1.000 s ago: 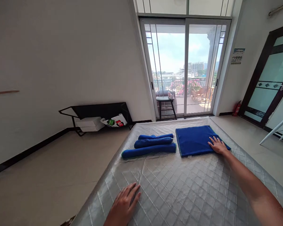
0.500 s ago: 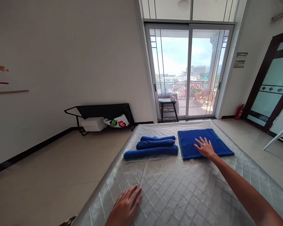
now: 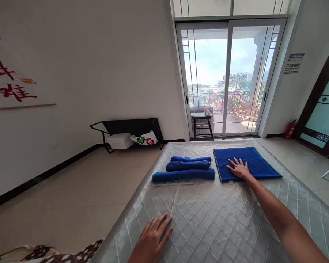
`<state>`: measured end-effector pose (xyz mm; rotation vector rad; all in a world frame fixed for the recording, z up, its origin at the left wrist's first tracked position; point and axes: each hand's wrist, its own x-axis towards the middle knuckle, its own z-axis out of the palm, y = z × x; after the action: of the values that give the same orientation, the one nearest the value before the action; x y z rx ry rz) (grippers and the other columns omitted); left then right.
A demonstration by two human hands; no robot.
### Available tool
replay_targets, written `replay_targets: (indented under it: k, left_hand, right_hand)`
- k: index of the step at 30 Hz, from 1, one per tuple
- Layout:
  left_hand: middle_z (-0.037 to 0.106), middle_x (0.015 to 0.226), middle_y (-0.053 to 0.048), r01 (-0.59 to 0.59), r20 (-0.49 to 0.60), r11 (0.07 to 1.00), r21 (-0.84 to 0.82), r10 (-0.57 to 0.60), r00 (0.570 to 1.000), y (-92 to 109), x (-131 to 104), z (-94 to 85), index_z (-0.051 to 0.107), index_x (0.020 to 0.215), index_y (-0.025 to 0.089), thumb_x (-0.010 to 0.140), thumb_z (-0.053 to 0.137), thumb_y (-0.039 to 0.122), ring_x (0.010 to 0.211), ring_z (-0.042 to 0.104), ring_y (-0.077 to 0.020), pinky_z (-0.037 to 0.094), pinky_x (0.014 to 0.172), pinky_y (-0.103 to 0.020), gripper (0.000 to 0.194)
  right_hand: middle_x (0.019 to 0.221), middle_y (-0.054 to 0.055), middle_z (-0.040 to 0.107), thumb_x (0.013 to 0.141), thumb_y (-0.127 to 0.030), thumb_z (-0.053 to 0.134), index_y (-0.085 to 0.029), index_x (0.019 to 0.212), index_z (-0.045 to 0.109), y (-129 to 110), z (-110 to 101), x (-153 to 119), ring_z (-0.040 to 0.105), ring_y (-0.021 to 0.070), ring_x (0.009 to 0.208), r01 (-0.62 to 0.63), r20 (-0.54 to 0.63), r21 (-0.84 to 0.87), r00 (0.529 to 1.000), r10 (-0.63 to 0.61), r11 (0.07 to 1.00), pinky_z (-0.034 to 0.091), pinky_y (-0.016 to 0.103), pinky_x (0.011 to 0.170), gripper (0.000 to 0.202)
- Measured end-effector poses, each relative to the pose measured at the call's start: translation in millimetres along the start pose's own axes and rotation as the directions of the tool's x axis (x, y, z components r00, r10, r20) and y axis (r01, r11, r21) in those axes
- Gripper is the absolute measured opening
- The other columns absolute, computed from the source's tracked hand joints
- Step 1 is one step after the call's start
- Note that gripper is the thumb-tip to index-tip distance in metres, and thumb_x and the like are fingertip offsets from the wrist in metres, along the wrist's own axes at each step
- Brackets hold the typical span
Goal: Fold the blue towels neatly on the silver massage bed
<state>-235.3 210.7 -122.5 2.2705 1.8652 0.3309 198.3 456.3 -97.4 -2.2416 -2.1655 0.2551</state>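
Note:
Three rolled blue cloths lie side by side across the silver quilted cover (image 3: 208,208): a front roll (image 3: 183,175), a middle roll (image 3: 188,166) and a back roll (image 3: 190,159). To their right, a blue cloth (image 3: 259,164) with green edging is spread flat, a small white tag at its near edge. My right hand (image 3: 239,169) rests on its near left part, fingers spread, palm down. Nearer to me, my left hand (image 3: 155,235) lies on the cover with its fingers extended, holding nothing.
Beyond the cover stand a dark stool (image 3: 201,116) and a glass sliding door (image 3: 227,76). A black rack (image 3: 131,128) with white boxes is by the left wall. A fire extinguisher (image 3: 290,129) stands at right, and patterned fabric (image 3: 71,255) shows at the bottom left.
The whole view has shifted, so the scene sits further right in the picture and more of the left wall shows. Both hands stay in about the same places on the cloth and cover.

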Motion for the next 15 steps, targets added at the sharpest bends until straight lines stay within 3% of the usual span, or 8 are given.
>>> replay_targets:
  k: [2, 4, 6, 8, 11, 15]
  left_hand:
    - [0.056, 0.146, -0.003, 0.007, 0.010, 1.000, -0.010, -0.007, 1.000, 4, 0, -3.8, 0.059, 0.137, 0.032, 0.100, 0.037, 0.050, 0.138, 0.048, -0.0269, 0.033, 0.118, -0.054, 0.047]
    - [0.056, 0.146, -0.003, 0.011, 0.016, 1.000, -0.012, -0.011, 1.000, 6, 1, -4.9, 0.059, 0.136, 0.032, 0.100, 0.038, 0.049, 0.138, 0.048, -0.0263, 0.032, 0.118, -0.054, 0.046]
    - [0.056, 0.146, -0.004, 0.010, 0.011, 1.000, -0.010, -0.010, 1.000, 7, 2, -3.9, 0.059, 0.136, 0.030, 0.100, 0.038, 0.048, 0.138, 0.048, -0.0260, 0.031, 0.119, -0.054, 0.046]
    - [0.057, 0.145, -0.004, 0.004, -0.007, 1.000, -0.010, -0.004, 1.000, 8, 4, -2.5, 0.060, 0.135, 0.029, 0.100, 0.038, 0.048, 0.137, 0.049, -0.0258, 0.031, 0.119, -0.054, 0.046]
    - [0.059, 0.143, -0.005, -0.010, -0.033, 1.000, -0.015, 0.009, 0.999, 9, 5, -2.2, 0.062, 0.133, 0.028, 0.100, 0.038, 0.046, 0.135, 0.051, -0.0251, 0.032, 0.119, -0.053, 0.045]
    - [0.060, 0.142, -0.007, -0.015, -0.062, 1.000, -0.018, 0.014, 0.998, 13, 6, -3.9, 0.062, 0.131, 0.026, 0.100, 0.037, 0.046, 0.133, 0.053, -0.0245, 0.032, 0.119, -0.052, 0.045]
  right_hand:
    - [0.166, 0.002, 0.020, 0.096, -0.067, 0.027, -0.039, 0.156, 0.027, -4, -6, -4, 0.015, 0.0354, 0.151, -0.002, -0.031, -0.010, 1.000, 0.002, 1.000, 0.012, 0.066, 0.116, 0.066]
    - [0.162, 0.006, 0.031, 0.099, -0.056, 0.033, -0.032, 0.152, 0.040, -16, -10, -12, 0.022, 0.0343, 0.149, 0.023, -0.136, -0.034, 0.990, -0.027, 0.999, 0.014, 0.063, 0.117, 0.058]
    - [0.155, 0.009, 0.044, 0.101, -0.043, 0.037, -0.026, 0.141, 0.056, -34, -10, -24, 0.033, 0.0305, 0.145, 0.112, -0.268, -0.039, 0.956, -0.119, 0.993, 0.018, 0.055, 0.118, 0.048]
    - [0.146, 0.009, 0.055, 0.101, -0.037, 0.039, -0.024, 0.130, 0.064, -58, -7, -37, 0.047, 0.0253, 0.136, 0.258, -0.328, 0.005, 0.913, -0.242, 0.966, 0.029, 0.043, 0.116, 0.041]
    - [0.138, 0.007, 0.061, 0.097, -0.039, 0.051, -0.026, 0.129, 0.064, -90, -1, -55, 0.058, 0.0221, 0.122, 0.379, -0.258, 0.112, 0.904, -0.341, 0.919, 0.042, 0.031, 0.103, 0.037]
    - [0.134, 0.011, 0.061, 0.088, -0.029, 0.064, -0.020, 0.134, 0.059, -113, -4, -71, 0.059, 0.0243, 0.119, 0.314, -0.190, 0.118, 0.938, -0.289, 0.942, 0.043, 0.029, 0.099, 0.047]
